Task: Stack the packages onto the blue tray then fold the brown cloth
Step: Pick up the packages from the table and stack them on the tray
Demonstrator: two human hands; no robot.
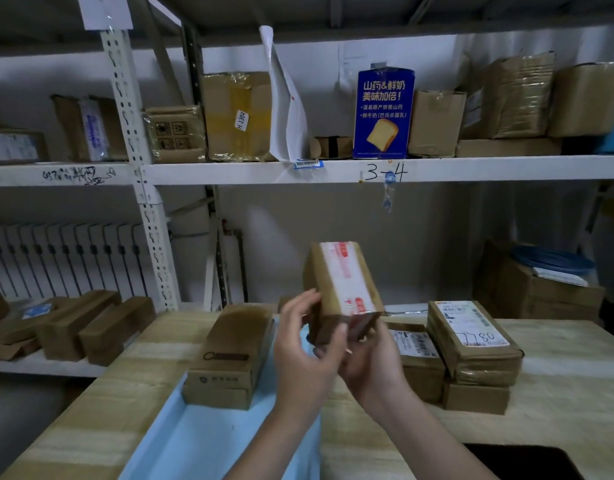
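Both hands hold a brown cardboard package with red-and-white tape (pixel 343 285) tilted in the air above the table. My left hand (pixel 305 344) grips its left side, and my right hand (pixel 371 362) supports it from below. A light blue tray (pixel 194 441) lies on the wooden table, with a stack of two brown packages (pixel 229 355) on its far left part. To the right of the tray, several labelled packages (pixel 471 344) sit piled on the table. A dark cloth (pixel 527 460) shows at the bottom right edge.
Metal shelving (pixel 146 174) stands behind the table, its upper shelf loaded with boxes and a blue bread carton (pixel 383 112). Long brown boxes (pixel 91 323) lie on a low shelf at left. A large box with a blue lid (pixel 547 278) stands at back right.
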